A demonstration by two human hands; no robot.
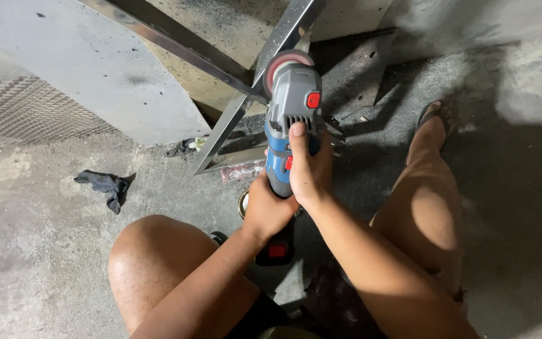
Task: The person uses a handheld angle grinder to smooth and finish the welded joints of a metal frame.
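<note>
The person is crouched low on the concrete floor (51,251), both hands wrapped around a grey and blue angle grinder (291,119): the right hand (308,166) closed over the top of the body, the left hand (266,210) clasped around the rear of the handle near the battery (276,250). The grinder's disc (283,63) sits right at the joint of a shiny metal frame (246,94) lying by a pale slab (95,69). What worries me is the bare knees either side and a foot in a sandal (433,119) just beside the work; if the disc catches on the frame's edge it could kick back towards the legs, and a dark rag (108,185) lies on the floor off to the left
</note>
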